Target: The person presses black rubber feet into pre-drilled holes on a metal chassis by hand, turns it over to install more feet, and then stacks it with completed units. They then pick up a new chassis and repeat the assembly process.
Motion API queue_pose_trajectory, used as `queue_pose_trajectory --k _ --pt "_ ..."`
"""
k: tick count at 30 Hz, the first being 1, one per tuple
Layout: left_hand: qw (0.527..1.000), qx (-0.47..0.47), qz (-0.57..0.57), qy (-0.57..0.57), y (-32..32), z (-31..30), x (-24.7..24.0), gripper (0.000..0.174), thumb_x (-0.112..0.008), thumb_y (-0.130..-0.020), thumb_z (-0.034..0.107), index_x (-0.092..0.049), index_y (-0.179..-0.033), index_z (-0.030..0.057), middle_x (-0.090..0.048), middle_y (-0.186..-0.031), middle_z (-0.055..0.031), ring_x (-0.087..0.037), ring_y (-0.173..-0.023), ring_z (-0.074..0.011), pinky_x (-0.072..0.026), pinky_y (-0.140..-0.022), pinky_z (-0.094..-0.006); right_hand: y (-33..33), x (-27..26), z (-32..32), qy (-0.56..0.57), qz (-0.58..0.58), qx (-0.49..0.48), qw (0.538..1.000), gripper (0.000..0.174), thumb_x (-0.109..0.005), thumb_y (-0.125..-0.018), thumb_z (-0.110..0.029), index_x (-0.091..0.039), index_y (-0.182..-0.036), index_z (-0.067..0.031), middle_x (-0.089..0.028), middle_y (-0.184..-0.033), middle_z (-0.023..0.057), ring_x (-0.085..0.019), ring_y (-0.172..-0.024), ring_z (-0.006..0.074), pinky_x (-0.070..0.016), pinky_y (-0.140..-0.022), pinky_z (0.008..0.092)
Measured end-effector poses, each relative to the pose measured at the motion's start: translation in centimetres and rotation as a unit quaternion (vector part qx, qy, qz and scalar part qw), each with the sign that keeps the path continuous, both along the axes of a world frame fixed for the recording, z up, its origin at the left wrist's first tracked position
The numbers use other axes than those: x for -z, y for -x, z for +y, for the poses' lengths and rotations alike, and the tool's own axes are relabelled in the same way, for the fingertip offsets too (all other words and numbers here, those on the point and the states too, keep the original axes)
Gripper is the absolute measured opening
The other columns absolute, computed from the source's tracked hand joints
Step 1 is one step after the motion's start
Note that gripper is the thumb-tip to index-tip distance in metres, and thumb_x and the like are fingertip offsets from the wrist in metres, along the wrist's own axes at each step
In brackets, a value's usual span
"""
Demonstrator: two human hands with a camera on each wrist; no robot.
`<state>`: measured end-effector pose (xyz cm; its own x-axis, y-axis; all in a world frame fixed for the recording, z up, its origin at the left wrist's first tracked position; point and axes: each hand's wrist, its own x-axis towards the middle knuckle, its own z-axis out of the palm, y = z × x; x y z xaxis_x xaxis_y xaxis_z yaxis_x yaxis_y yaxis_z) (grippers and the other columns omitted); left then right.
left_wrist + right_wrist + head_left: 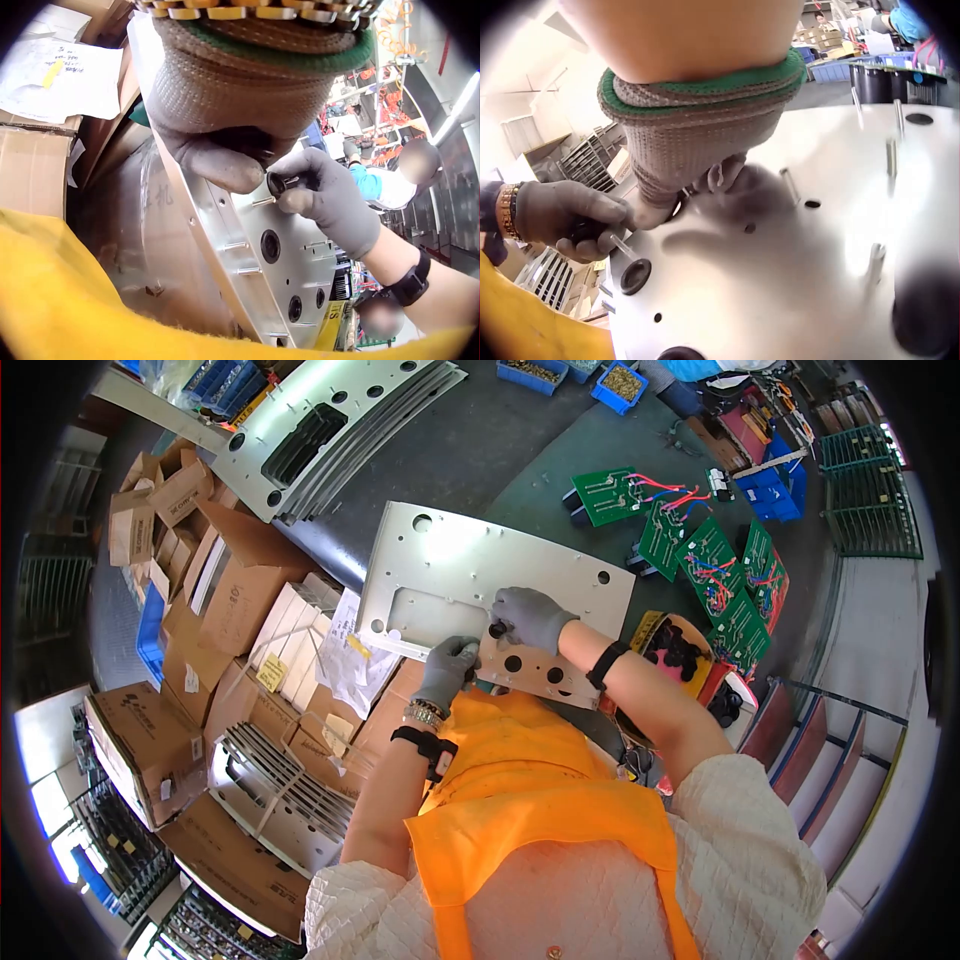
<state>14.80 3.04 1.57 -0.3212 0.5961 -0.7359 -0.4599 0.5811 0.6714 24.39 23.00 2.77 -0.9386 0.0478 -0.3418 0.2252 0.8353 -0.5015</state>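
A pale metal panel (460, 560) with studs, round holes and a rectangular cutout lies tilted in front of the person. The gloved right hand (535, 618) pinches a black rubber grommet (277, 184) between thumb and fingers, over the panel near its cutout. At the panel's near edge is the gloved left hand (447, 668), its fingers curled around dark rubber grommets (587, 229) largely hidden in the palm. Left thumb and right fingertips come close together in the left wrist view. Black grommets (270, 246) sit in several panel holes along the near side.
Green circuit boards (710, 560) with red and blue wires lie to the right. Near the panel's right side stands a container of black rubber parts (672, 655). Stacked panels (330, 430) are at the back left, cardboard boxes (255, 585) at the left, a blue bin (620, 387) behind.
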Motion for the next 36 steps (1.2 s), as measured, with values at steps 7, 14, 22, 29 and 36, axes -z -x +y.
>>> queue_pose_trajectory --k 7,14,22,29,36 --pt "1.0 -0.008 -0.02 -0.004 0.3 0.0 0.3 0.025 -0.058 -0.096 0.021 -0.064 -0.111 0.0022 -0.063 -0.075 -0.0036 -0.055 -0.054 -0.0099 -0.0452 -0.043 -0.0237 3.7 -2.2 -0.1 -0.079 -0.095 -0.133 0.983 0.017 -0.067 -0.08 -0.011 -0.068 -0.097 -0.0068 -0.067 -0.099 0.0118 -0.067 -0.092 0.031 -0.0543 -0.08 0.0385" --pt "1.0 0.0 -0.028 -0.003 0.5 0.0 0.1 0.024 -0.058 -0.096 0.022 -0.064 -0.109 0.002 -0.063 -0.076 -0.003 -0.055 -0.055 -0.0101 -0.0459 -0.043 -0.0237 3.4 -3.9 -1.4 -0.174 -0.16 -0.12 0.964 0.019 -0.061 -0.084 -0.012 -0.07 -0.101 -0.0088 -0.068 -0.104 0.0117 -0.068 -0.096 0.0265 -0.0547 -0.078 0.036" --pt "0.999 0.005 -0.04 0.001 1.0 0.1 -0.3 0.026 -0.056 -0.097 0.022 -0.063 -0.111 0.0013 -0.063 -0.077 -0.0041 -0.057 -0.056 -0.0111 -0.0469 -0.044 -0.0238 -4.7 -0.4 -4.5 -0.262 0.1 -0.055 0.958 0.028 -0.051 -0.088 -0.014 -0.064 -0.112 -0.0073 -0.051 -0.126 0.0085 -0.051 -0.111 0.0235 -0.0428 -0.091 0.0335" --pt "0.983 -0.018 -0.155 -0.094 1.6 0.3 -2.8 0.052 -0.053 -0.096 0.05 -0.06 -0.112 0.0015 -0.064 -0.081 -0.0052 -0.06 -0.062 -0.0124 -0.0464 -0.048 -0.0218 -4.8 -3.6 -5.5 -0.017 0.183 0.203 0.962 0.03 -0.063 -0.085 -0.021 -0.066 -0.114 -0.0162 -0.053 -0.126 0.0114 -0.051 -0.114 0.0292 -0.0415 -0.098 0.0378" --pt "0.977 0.104 -0.121 -0.138 -1.1 4.0 -4.2 0.076 -0.044 -0.086 0.075 -0.062 -0.106 0.0033 -0.063 -0.083 -0.005 -0.061 -0.064 -0.012 -0.051 -0.054 -0.0213 -5.7 -4.6 -6.0 0.1 0.21 0.294 0.927 0.028 -0.07 -0.083 -0.025 -0.07 -0.109 -0.0145 -0.062 -0.112 0.0093 -0.056 -0.105 0.0317 -0.0454 -0.095 0.0395"
